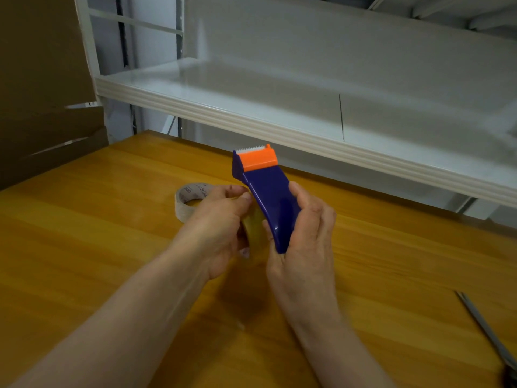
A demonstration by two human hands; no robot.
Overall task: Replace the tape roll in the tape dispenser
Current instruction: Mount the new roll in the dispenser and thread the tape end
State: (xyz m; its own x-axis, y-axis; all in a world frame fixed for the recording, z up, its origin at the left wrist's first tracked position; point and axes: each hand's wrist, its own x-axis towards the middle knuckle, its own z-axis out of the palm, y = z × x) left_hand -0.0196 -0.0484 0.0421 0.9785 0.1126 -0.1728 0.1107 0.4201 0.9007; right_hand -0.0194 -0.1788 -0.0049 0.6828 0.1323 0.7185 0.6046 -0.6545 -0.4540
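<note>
Right hand (305, 231) gripping blue dispenser (268, 191), left hand (221, 219) pinching tape roll (253, 228) beside it

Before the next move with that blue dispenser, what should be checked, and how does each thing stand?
1. Right hand grips the tape dispenser: ok.
2. Left hand holds the clear tape roll against the dispenser's side: ok.
3. Roll fully seated inside: cannot tell, hands hide it.
4. Fingers clear of the serrated blade: ok.
5. Empty cardboard core lies apart on the wooden table: ok.
</note>
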